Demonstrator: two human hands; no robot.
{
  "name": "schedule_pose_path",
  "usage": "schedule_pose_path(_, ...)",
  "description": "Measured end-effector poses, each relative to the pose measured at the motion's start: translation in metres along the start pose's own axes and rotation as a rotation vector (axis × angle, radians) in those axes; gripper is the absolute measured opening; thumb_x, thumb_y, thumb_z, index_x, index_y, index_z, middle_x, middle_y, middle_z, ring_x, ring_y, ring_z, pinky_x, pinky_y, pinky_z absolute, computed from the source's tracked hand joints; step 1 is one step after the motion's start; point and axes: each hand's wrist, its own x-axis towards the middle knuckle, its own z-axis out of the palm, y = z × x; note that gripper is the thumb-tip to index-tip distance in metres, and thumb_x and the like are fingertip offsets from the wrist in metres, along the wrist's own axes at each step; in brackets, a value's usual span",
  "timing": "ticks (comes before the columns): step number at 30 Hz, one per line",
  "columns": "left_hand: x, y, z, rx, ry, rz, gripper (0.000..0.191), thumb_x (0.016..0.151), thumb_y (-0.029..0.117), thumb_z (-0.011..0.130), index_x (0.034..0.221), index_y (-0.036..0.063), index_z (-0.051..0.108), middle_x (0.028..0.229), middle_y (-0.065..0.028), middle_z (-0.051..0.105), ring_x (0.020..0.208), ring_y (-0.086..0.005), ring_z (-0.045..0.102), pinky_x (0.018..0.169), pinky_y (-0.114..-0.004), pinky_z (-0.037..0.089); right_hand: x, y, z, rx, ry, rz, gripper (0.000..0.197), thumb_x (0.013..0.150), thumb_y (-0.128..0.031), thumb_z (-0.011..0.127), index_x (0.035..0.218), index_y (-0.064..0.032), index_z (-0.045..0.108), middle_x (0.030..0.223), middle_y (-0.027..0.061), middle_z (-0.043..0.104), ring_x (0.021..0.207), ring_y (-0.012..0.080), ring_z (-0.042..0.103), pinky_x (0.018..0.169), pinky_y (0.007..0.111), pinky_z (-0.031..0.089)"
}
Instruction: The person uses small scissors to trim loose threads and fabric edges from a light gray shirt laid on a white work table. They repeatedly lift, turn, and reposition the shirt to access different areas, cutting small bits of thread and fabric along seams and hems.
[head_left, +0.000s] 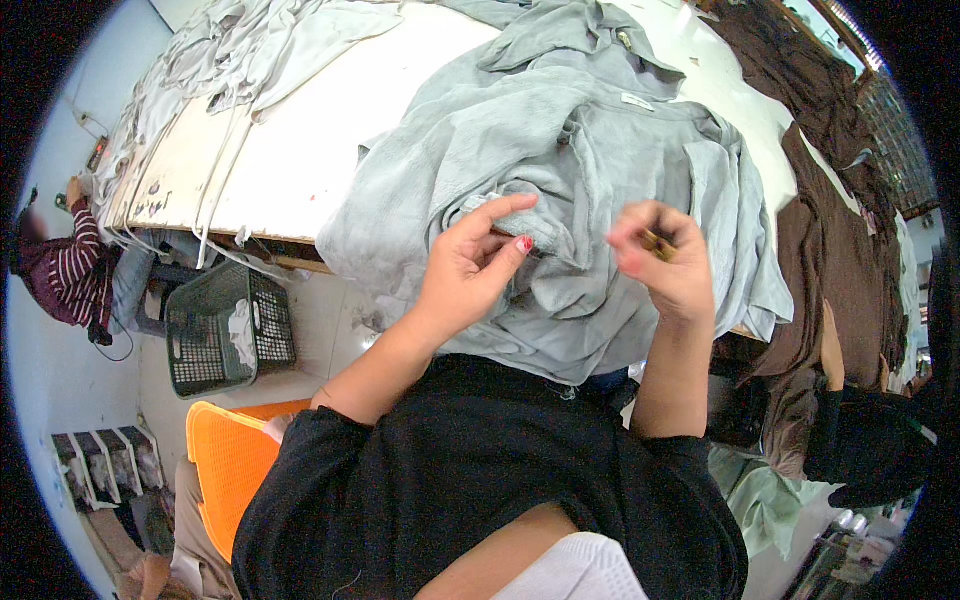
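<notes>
A light grey crinkled-fabric garment (622, 172) lies bunched over the table edge and my lap, with a small white label (637, 101) at its neckline. My left hand (476, 262) is over a raised fold (536, 217) of this cloth, index finger and thumb apart and the other fingers curled. Whether those curled fingers pinch the cloth is hidden. To the right, my right hand (667, 255) is raised above the garment, its fingertips blurred. A small brass-coloured metal tool (657, 244), possibly thread snips, sits inside its curled fingers, mostly covered.
More grey garments (555, 37) lie beyond on the white table (330, 135); pale cloth (262, 52) is heaped far left. Brown fabric (840, 262) covers the right side. A green plastic crate (199, 337) and an orange chair (229, 465) stand left. People (71, 277) sit on both sides.
</notes>
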Motion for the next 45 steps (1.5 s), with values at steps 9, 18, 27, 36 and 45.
schedule_pose_path(9,0.008,0.005,-0.025,-0.175,0.188,-0.029,0.027,0.093,0.005,0.061,0.119,-0.0014,0.061,0.108,-0.0089,0.065,0.090,-0.0122,0.064,0.084,-0.027,0.056,0.002,0.036,0.030,-1.221,0.470,-0.447,0.029,0.058,-0.001,0.069,0.085,-0.0082,0.064,0.079,0.0061,0.061,0.066,0.0261,0.063,0.057,0.034,0.049)
schedule_pose_path(18,0.009,0.024,-0.022,0.851,0.182,0.096,0.058,0.070,0.018,0.085,0.122,0.0094,0.061,0.082,-0.0034,0.056,0.066,-0.0116,0.053,0.056,-0.025,0.045,0.004,0.034,0.031,-1.042,0.488,-0.493,0.022,0.064,0.005,0.072,0.083,-0.0016,0.064,0.071,0.0077,0.057,0.060,0.0176,0.056,0.053,0.029,0.042)
schedule_pose_path(27,0.038,0.042,-0.013,0.956,-0.152,0.776,0.028,0.071,0.014,0.077,0.099,0.0137,0.071,0.080,-0.0070,0.065,0.067,-0.0204,0.061,0.063,-0.032,0.046,0.013,0.018,0.037,-0.805,0.391,-0.318,0.015,0.072,-0.001,0.077,0.084,-0.0006,0.067,0.067,0.0037,0.053,0.059,0.0113,0.047,0.053,0.025,0.035)
schedule_pose_path(36,0.063,0.082,-0.057,0.189,-0.219,0.266,0.014,0.090,0.010,0.064,0.096,0.0008,0.072,0.082,-0.0084,0.067,0.076,-0.0163,0.064,0.071,-0.028,0.051,-0.004,0.012,0.031,-0.708,0.179,-0.309,0.017,0.070,-0.001,0.077,0.083,-0.0027,0.066,0.070,0.0039,0.058,0.064,0.0145,0.054,0.058,0.027,0.040)
schedule_pose_path(45,0.127,0.032,-0.044,1.924,-0.295,-0.116,0.091,0.056,0.046,0.084,0.136,0.0163,0.052,0.160,-0.0196,0.004,0.144,-0.0478,0.008,0.105,-0.073,0.020,-0.043,-0.016,0.015,-0.783,-0.201,0.046,0.023,0.065,0.002,0.073,0.087,-0.0026,0.065,0.077,0.0083,0.065,0.071,0.0241,0.064,0.064,0.031,0.048)
